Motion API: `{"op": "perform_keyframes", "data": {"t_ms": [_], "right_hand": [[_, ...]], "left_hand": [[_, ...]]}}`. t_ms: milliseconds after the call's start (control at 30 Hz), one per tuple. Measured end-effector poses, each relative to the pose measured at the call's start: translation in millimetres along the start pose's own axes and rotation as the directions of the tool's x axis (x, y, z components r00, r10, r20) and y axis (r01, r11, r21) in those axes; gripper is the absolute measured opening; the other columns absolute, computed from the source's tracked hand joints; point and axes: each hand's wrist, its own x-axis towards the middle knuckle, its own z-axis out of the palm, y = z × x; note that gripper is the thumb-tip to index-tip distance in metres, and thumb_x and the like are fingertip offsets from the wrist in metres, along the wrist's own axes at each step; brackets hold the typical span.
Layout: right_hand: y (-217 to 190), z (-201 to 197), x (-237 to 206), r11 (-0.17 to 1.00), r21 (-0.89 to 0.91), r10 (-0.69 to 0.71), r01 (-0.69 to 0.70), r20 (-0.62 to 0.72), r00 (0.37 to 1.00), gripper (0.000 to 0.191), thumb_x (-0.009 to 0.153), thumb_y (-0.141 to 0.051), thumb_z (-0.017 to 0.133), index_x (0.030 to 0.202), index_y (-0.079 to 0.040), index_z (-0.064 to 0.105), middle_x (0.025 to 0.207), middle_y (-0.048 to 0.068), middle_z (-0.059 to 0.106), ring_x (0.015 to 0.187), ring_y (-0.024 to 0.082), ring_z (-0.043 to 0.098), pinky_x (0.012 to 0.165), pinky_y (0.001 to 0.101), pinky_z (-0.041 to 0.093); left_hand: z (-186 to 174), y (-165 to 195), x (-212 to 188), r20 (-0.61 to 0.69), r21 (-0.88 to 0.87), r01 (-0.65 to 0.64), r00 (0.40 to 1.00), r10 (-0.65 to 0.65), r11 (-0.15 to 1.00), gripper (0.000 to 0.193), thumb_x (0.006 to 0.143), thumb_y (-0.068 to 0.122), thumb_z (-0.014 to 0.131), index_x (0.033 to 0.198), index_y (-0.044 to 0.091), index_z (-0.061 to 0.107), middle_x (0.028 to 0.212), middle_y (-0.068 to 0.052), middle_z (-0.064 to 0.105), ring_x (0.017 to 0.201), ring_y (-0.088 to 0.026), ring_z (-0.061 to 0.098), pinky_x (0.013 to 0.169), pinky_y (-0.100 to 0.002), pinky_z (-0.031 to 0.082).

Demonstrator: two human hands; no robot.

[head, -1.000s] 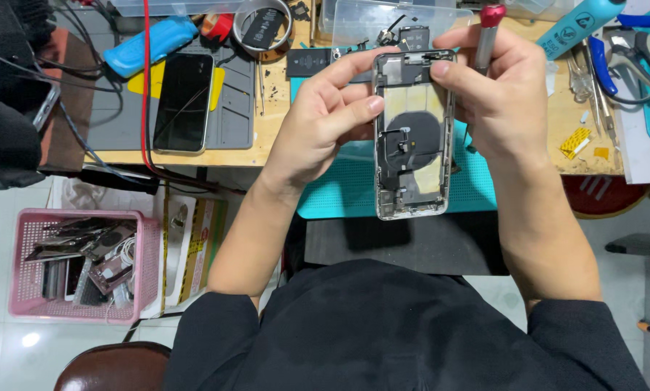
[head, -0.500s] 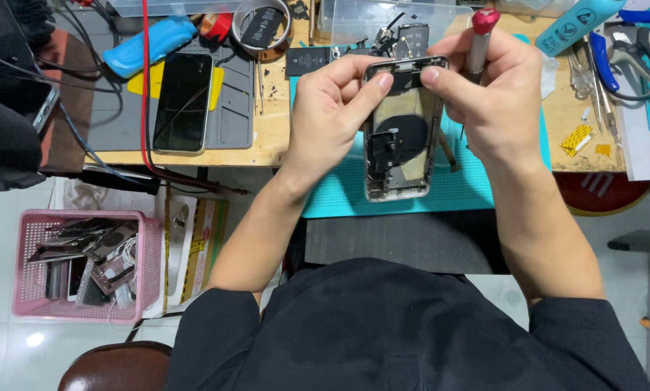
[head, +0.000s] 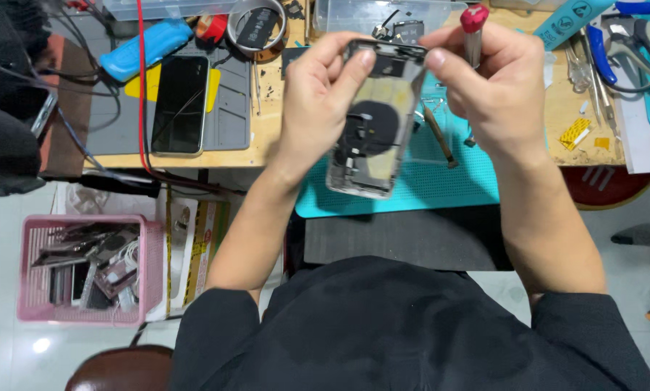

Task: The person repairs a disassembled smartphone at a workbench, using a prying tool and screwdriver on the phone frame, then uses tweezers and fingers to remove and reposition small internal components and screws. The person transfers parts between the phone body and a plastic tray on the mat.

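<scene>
since a moment ago we have tipped the open phone body (head: 372, 119) more to the side and lifted it a bit. our left hand (head: 318, 101) grips its left side and top. our right hand (head: 495, 90) pinches the top right corner and also holds a red-topped screwdriver (head: 473, 29). the phone hangs over the near edge of the teal mat (head: 441, 181). a black phone (head: 182, 105) lies on the grey mat (head: 231, 116) at the left of the table. a pink basket (head: 86, 268) sits on the floor.
</scene>
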Motion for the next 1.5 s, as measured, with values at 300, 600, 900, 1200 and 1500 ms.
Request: {"op": "perform_keyframes", "data": {"t_ms": [300, 600, 900, 1200, 1500], "right_hand": [[5.8, -43.2, -3.1, 0.998, 0.011, -0.054, 0.055, -0.08, 0.995, 0.022, 0.118, -0.016, 0.059, 0.101, -0.002, 0.064, 0.091, 0.005, 0.072, 0.069, 0.011, 0.065, 0.061, 0.0248, 0.05], [21.4, -51.7, -15.3, 0.711, -0.666, -0.22, 0.227, 0.096, 0.971, 0.014, 0.102, -0.002, 0.07, 0.114, 0.006, 0.068, 0.088, 0.008, 0.066, 0.07, 0.012, 0.061, 0.06, 0.027, 0.049], [19.5, -27.2, -13.1, 0.99, -0.135, 0.04, -0.044, -0.031, 0.999, 0.014, 0.099, -0.007, 0.067, 0.11, 0.001, 0.065, 0.084, -0.006, 0.063, 0.062, 0.002, 0.051, 0.053, 0.0193, 0.039], [13.2, -33.7, -4.3, 0.944, -0.329, -0.036, -0.011, -0.137, 0.99, 0.009, 0.103, -0.012, 0.063, 0.1, -0.004, 0.067, 0.081, -0.006, 0.065, 0.061, 0.003, 0.06, 0.054, 0.0224, 0.047], [63.3, -65.2, -13.4, 0.292, -0.954, -0.22, 0.062, -0.004, 0.976, 0.02, 0.091, -0.014, 0.082, 0.099, 0.001, 0.072, 0.084, 0.018, 0.068, 0.083, 0.04, 0.068, 0.075, 0.051, 0.052]], "left_hand": [[-30.8, 10.8, 19.9, 0.183, 0.464, -0.116, 0.983, 0.033, 0.878, 0.017, 0.109, 0.01, 0.067, 0.123, -0.001, 0.068, 0.094, -0.003, 0.068, 0.086, -0.006, 0.06, 0.078, -0.023, 0.051], [-15.1, 13.6, 24.2, 0.268, 0.625, -0.253, 0.958, 0.103, 0.739, 0.035, 0.105, 0.013, 0.066, 0.138, 0.004, 0.06, 0.103, -0.013, 0.07, 0.094, -0.019, 0.071, 0.084, -0.033, 0.054], [-3.9, 10.7, 13.2, 0.245, 0.651, -0.248, 0.963, 0.111, 0.718, 0.052, 0.101, 0.01, 0.075, 0.149, 0.006, 0.055, 0.102, -0.014, 0.067, 0.094, -0.022, 0.069, 0.088, -0.034, 0.055], [-23.2, -0.8, 18.1, 0.114, 0.259, -0.151, 0.986, 0.125, 0.954, 0.026, 0.111, -0.007, 0.066, 0.135, -0.003, 0.059, 0.119, -0.011, 0.072, 0.109, -0.013, 0.071, 0.098, -0.026, 0.059], [-55.9, -6.4, 1.3, 0.063, 0.123, -0.015, 0.998, 0.008, 0.992, 0.034, 0.111, -0.008, 0.062, 0.144, -0.004, 0.053, 0.132, -0.014, 0.068, 0.116, -0.013, 0.067, 0.101, -0.026, 0.057]]}}
